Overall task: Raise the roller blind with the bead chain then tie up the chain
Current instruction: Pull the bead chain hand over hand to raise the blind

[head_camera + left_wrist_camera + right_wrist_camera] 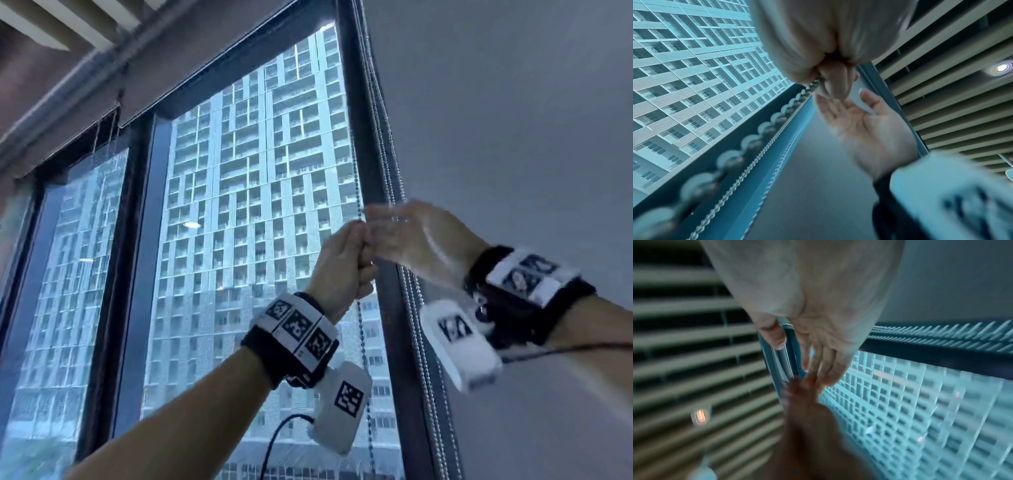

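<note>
A dark bead chain (356,178) hangs in front of the window glass by the right frame post. My left hand (346,263) grips it in a fist, and the chain comes out below the fist (364,356). In the left wrist view the chain (766,128) runs blurred up into the curled left hand (828,48). My right hand (394,229) is blurred, its fingers straight, and its fingertips are at the left fist. Its palm (869,129) holds nothing. The right wrist view shows the right hand (818,353) reaching onto the left fist (801,394). No blind fabric covers the pane.
Two thinner silver bead chains (416,325) hang along the dark window frame post (356,120). A grey wall (513,137) lies right of it. A second window (85,222) is to the left. Overhead is a slatted ceiling (941,81) with a lamp (1001,69).
</note>
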Motion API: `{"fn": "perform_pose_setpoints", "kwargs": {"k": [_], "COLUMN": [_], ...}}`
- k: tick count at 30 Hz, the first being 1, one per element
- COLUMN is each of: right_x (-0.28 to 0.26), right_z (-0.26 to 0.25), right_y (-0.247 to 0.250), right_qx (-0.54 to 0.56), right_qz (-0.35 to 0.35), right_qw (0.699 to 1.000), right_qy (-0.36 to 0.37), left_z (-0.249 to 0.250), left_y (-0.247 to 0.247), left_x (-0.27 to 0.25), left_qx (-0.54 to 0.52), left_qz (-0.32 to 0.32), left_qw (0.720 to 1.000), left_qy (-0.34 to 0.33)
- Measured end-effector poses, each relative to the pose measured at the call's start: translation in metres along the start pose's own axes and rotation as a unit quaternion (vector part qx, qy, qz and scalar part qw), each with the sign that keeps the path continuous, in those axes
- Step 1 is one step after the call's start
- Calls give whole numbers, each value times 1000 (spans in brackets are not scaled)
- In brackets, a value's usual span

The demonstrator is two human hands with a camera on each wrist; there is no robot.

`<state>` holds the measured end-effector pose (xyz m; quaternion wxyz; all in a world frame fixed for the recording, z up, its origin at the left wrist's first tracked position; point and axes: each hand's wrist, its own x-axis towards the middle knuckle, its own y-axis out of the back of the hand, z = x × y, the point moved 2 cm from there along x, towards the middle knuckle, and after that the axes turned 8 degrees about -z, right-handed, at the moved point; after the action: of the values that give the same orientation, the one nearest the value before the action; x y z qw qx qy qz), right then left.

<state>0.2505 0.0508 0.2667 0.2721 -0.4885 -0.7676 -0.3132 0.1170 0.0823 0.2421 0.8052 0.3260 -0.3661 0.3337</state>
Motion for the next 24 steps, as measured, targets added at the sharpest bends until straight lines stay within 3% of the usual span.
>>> {"fn": "perform_pose_setpoints", "kwargs": {"k": [2,4,8,12,19,24], "right_x": [18,30,31,10,-16,-32], "right_z": [-26,-40,-29,6,42,43], "right_y": [-2,-9,-26,-37,-37,-36], "right_qx": [105,108,-64,-172,-170,-189], "right_qz": [38,56,87,72,61,25], "right_qw": [994,993,993,981,983,982], "right_qy": [11,1,50,48,40,17], "left_z": [-3,-6,-27,-37,16,37], "left_y": [-9,-18,-21,-7,19,6], "left_x": [-3,-7,-16,-28,14,35], "left_qx": [1,14,48,-2,-49,-119], "left_qz": [-10,-13,-50,-131,-20,2], "left_qw": [1000,1000,996,985,998,992], "left_qy": [5,10,56,110,43,36]}}
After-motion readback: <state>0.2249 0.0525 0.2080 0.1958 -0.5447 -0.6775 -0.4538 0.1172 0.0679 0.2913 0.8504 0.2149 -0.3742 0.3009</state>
